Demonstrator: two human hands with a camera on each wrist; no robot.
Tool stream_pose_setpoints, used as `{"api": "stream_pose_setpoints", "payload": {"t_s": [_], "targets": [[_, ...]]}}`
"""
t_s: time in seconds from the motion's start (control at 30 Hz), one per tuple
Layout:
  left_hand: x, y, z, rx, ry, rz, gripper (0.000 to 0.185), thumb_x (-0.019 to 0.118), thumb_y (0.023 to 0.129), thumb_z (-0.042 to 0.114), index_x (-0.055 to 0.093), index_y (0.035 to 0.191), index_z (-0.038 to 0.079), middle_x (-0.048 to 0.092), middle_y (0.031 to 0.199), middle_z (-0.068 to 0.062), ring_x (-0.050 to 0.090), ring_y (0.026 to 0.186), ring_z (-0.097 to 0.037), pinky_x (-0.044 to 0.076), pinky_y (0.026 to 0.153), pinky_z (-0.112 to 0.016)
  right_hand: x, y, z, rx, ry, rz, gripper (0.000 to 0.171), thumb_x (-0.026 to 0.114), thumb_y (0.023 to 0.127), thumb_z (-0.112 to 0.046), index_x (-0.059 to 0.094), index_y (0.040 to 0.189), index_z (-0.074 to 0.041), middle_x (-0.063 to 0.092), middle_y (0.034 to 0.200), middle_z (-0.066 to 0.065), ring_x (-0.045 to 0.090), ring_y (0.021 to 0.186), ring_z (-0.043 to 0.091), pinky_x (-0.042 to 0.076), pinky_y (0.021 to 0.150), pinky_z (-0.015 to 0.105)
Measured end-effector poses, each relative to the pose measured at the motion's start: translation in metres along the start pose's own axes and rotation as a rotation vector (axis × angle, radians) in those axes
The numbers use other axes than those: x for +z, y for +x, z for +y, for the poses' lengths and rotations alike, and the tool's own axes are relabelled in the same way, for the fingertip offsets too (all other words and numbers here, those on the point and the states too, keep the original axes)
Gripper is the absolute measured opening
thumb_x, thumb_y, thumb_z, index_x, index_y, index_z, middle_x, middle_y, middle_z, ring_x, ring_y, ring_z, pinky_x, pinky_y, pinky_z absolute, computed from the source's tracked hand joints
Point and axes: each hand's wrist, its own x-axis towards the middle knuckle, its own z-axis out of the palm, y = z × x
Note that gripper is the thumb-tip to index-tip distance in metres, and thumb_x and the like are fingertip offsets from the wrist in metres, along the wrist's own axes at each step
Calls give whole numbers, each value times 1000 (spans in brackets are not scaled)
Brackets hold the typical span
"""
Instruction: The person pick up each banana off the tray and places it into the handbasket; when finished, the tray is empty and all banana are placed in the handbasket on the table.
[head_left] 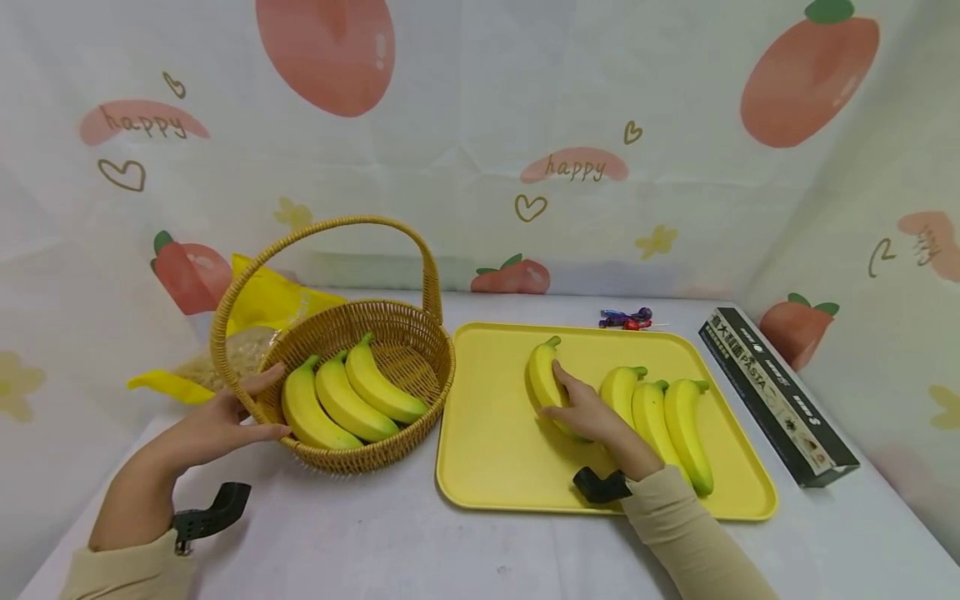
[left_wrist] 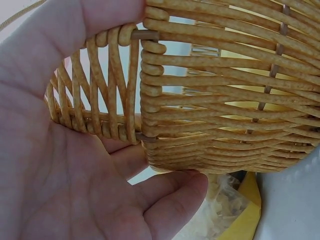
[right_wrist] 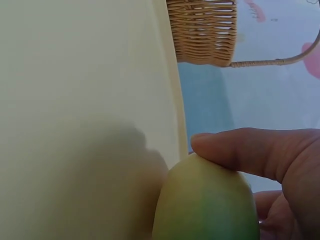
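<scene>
A wicker basket (head_left: 367, 454) with a tall arched handle stands on the left, holding three bananas (head_left: 352, 396) side by side. My left hand (head_left: 217, 425) grips it at the left side, where the handle joins the rim; in the left wrist view the thumb and fingers lie around the weave (left_wrist: 210, 90). Over the left part of a yellow tray (head_left: 487, 467), my right hand (head_left: 592, 412) holds a banana (head_left: 543, 375) between thumb and fingers. The right wrist view shows the greenish end of this banana (right_wrist: 205, 205) close by the tray surface. Three more bananas (head_left: 686, 433) lie along the tray's right part.
Behind the basket leans a yellow bag (head_left: 273, 304) with a clear window. A black pasta box (head_left: 776, 396) lies right of the tray. Wrapped lollipops (head_left: 630, 318) sit beyond the tray's far edge, before a printed cloth backdrop (head_left: 457, 125).
</scene>
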Motion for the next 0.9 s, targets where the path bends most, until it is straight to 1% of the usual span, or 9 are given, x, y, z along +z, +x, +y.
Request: {"api": "stream_pose_setpoints", "payload": {"t_s": [0.2, 0.27, 0.37, 0.43, 0.5, 0.57, 0.67, 0.77, 0.9], "targets": [[0, -1, 1, -3, 3, 3, 88, 69, 84, 20, 12, 148, -1, 13, 151, -30, 22, 130, -58, 26, 98, -68, -5, -1, -4, -13, -4, 0, 79, 62, 87, -15, 14, 146, 5, 23, 150, 26, 32, 134, 39, 37, 105, 49], [0, -1, 1, -6, 3, 2, 88, 69, 83, 21, 12, 148, 0, 12, 151, -30, 21, 130, -58, 26, 98, -69, -7, -2, -6, -10, 0, -4, 78, 62, 87, -15, 15, 146, 4, 24, 150, 25, 42, 127, 37, 44, 96, 43], [0, 0, 1, -5, -1, 0, 88, 69, 84, 21, 12, 148, 0, 12, 151, -30, 21, 130, -58, 26, 98, -69, -9, -2, -7, -16, -11, -12, 76, 62, 87, -15, 18, 146, 4, 25, 150, 24, 50, 119, 35, 48, 88, 36], [0, 0, 1, -3, -4, 0, 88, 68, 84, 21, 12, 148, 0, 12, 151, -30, 21, 130, -57, 26, 98, -69, -10, -2, -8, -31, -12, -14, 74, 62, 88, -15, 20, 145, 4, 26, 150, 24, 51, 118, 36, 49, 87, 36], [0, 0, 1, 2, -8, 1, 87, 68, 84, 20, 12, 148, -1, 13, 151, -30, 21, 130, -57, 26, 98, -68, -11, -2, -10, -52, -16, -16, 72, 62, 88, -15, 22, 144, 6, 26, 149, 24, 47, 123, 38, 49, 91, 38], [1, 0, 0, 6, -9, 1, 87, 68, 84, 20, 12, 147, -2, 13, 151, -31, 22, 130, -57, 26, 98, -68, -11, -1, -11, -66, -14, -13, 71, 63, 88, -16, 24, 143, 7, 28, 148, 24, 49, 122, 36, 49, 89, 37], [1, 0, 0, 12, -5, -2, 87, 68, 84, 20, 12, 147, -3, 12, 151, -31, 22, 130, -57, 26, 98, -68, -12, -2, -15, -76, -17, 1, 71, 65, 87, -19, 28, 142, 6, 35, 145, 25, 59, 99, 28, 48, 75, 28], [1, 0, 0, 14, 6, -5, 87, 68, 84, 20, 12, 147, -4, 12, 151, -31, 23, 131, -56, 27, 99, -67, -13, -3, -19, -97, -20, 12, 69, 66, 86, -22, 33, 141, 5, 45, 138, 25, 51, 73, 16, 41, 63, 23], [2, 0, 0, -3, 3, -5, 88, 69, 84, 22, 12, 147, -3, 12, 151, -30, 22, 131, -56, 27, 98, -68, -14, -7, -27, -119, -10, 11, 69, 67, 85, -26, 36, 140, 2, 57, 126, 23, 44, 64, 11, 38, 58, 21]]}}
